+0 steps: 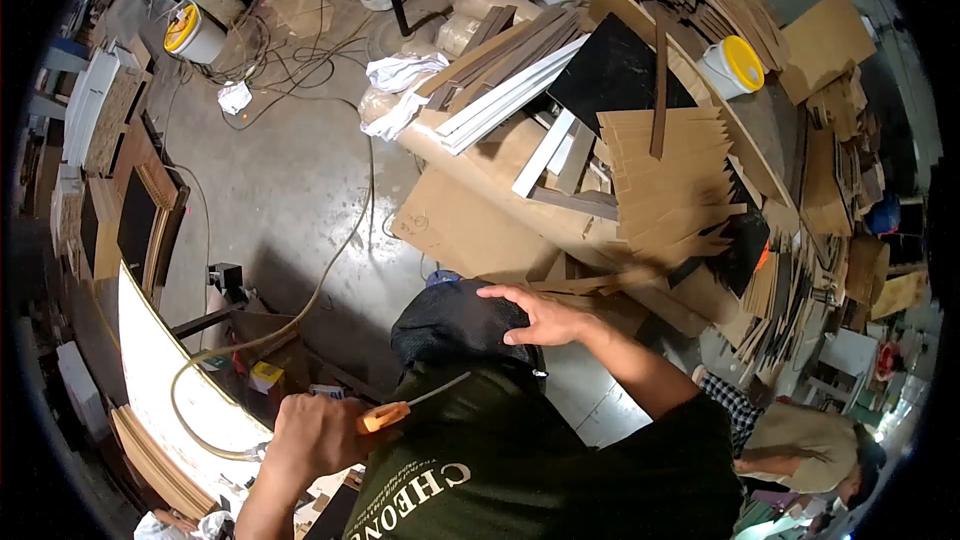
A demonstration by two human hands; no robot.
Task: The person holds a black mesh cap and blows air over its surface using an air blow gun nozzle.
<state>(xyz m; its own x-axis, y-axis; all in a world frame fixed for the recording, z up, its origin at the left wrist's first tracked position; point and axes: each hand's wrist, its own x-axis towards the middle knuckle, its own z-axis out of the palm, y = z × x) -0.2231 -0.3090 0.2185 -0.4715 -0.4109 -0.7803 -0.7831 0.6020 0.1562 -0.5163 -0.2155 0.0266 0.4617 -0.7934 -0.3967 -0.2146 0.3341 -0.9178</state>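
My left hand [315, 435] is closed around an orange-handled tool [383, 417] with a long, thin metal blade or shaft. Its tip points up and to the right, in front of my dark green shirt [500, 470]. My right hand [545, 318] has its fingers apart and rests against black mesh cloth [455, 325] at the shirt's lower hem. This cloth looks like clothing on my leg. Left of my left hand lies a large white panel [165, 360], with a hose [330, 275] running across it.
Scrap cardboard [660, 175] and strips of board are heaped ahead to the right. Cables [290, 75] trail over the floor. Yellow-lidded buckets [733, 67] stand about. Stacked boards [150, 210] line the left. Another person [800, 445] is at the lower right.
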